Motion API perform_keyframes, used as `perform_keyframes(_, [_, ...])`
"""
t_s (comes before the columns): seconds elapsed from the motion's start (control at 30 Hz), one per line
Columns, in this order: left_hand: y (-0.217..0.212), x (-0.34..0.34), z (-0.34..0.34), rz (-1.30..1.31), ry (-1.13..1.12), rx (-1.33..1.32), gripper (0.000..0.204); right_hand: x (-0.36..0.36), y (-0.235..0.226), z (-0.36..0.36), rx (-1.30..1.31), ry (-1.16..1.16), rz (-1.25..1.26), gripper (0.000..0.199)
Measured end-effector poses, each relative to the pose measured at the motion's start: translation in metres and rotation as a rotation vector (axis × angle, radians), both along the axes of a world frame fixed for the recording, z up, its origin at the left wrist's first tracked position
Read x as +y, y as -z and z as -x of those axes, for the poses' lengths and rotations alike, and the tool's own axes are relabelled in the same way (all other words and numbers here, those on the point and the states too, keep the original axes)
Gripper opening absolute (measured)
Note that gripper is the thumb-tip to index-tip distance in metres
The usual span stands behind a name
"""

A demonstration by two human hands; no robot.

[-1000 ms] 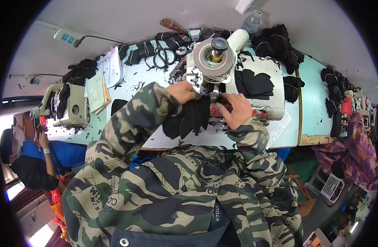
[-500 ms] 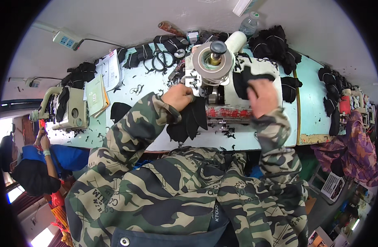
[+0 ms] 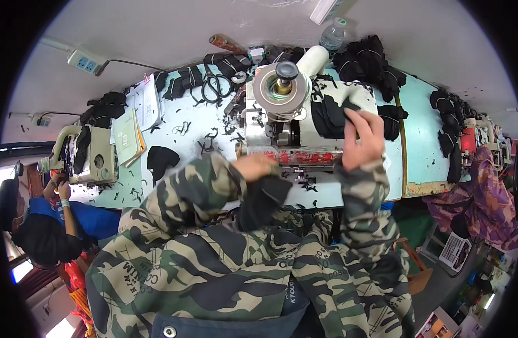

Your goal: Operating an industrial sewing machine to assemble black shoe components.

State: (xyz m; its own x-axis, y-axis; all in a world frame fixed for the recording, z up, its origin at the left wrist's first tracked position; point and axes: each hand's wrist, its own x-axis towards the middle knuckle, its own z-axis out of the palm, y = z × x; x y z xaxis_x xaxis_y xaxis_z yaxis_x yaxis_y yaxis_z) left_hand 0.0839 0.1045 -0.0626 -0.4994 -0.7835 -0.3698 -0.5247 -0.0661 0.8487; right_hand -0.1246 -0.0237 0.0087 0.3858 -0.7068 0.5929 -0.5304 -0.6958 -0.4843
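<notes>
My left hand (image 3: 255, 167) is closed on several black fabric pieces (image 3: 263, 204), which hang down over the table's front edge; hand and cloth are slightly blurred. To its right, my right hand (image 3: 365, 138) pinches the corner of a black fabric piece (image 3: 350, 105) between thumb and fingers. That corner rises from a small stack of black pieces (image 3: 326, 119) lying on the white plate of the sewing machine. Between my hands stands the sewing machine (image 3: 317, 58), with a round thread-wound disc and a dark knob (image 3: 286, 70) on top. Its front edge (image 3: 315, 156) shows worn red paint.
Black scissors (image 3: 216, 85), tied black bundles (image 3: 365, 61) and a water bottle (image 3: 333, 35) line the back. Papers (image 3: 145, 102) and a notebook (image 3: 127, 137) lie left. A second machine (image 3: 90, 155) stands further left, near a seated person (image 3: 47, 234). Black scraps litter the table.
My left hand has drawn the black pieces off the machine, toward my body. The right hand has shifted slightly nearer and now lifts a corner from the stack. The view has shifted a little.
</notes>
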Motion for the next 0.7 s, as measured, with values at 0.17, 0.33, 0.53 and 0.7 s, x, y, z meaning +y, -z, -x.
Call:
perform_keyframes(0.17, [-0.004, 0.038, 0.018, -0.386, -0.044, 0.444, 0.026, 0.044, 0.029, 0.010, 0.065, -0.107, -0.473, 0.024])
perform_keyframes(0.33, [-0.023, 0.024, -0.005, -0.159, -0.502, 0.335, 0.018, 0.080, 0.043, -0.013, -0.151, -0.444, -1.480, 0.019])
perform_keyframes(0.53, [-0.046, 0.011, -0.010, 0.010, -0.604, 0.174, 0.017, 0.084, 0.039, -0.035, -0.244, -0.290, -0.892, 0.014])
perform_keyframes(0.7, [-0.045, 0.001, -0.021, -0.048, -0.516, 0.108, 0.022, 0.064, 0.034, -0.040, 0.014, -0.268, -0.837, 0.017])
